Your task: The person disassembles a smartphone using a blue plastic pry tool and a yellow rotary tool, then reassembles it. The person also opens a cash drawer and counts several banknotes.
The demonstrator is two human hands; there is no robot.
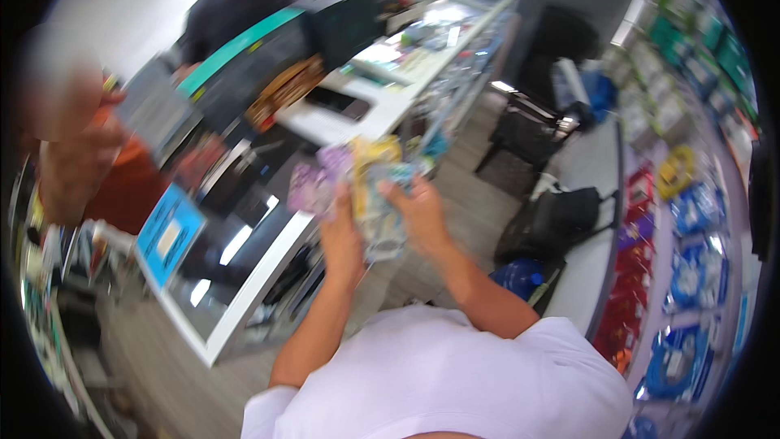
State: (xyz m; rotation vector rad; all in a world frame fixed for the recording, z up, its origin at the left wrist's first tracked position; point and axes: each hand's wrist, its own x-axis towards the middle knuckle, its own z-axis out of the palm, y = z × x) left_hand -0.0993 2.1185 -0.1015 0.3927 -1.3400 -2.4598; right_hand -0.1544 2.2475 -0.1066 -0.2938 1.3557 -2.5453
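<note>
Fanned out in front of my chest are several banknotes: a purple banknote (313, 188) on the left, a yellow banknote (367, 154) in the middle and a pale grey-green banknote (382, 223) on the right. My left hand (343, 232) is closed on the purple and yellow ones, thumb up along them. With thumb and fingers, my right hand (418, 210) pinches the greenish ones at their right side. Motion blurs the notes, so their exact overlap is unclear. Both hands are above the near end of the glass counter.
A glass-topped display counter (252, 264) with a white frame stands ahead and left, bearing a dark phone (340, 102) and a blue square sign (170, 234). Behind it are two people, one in orange (122, 187). On the right stand a black chair (528, 134), a backpack (556, 223) and shelves of packaged cables (691, 276).
</note>
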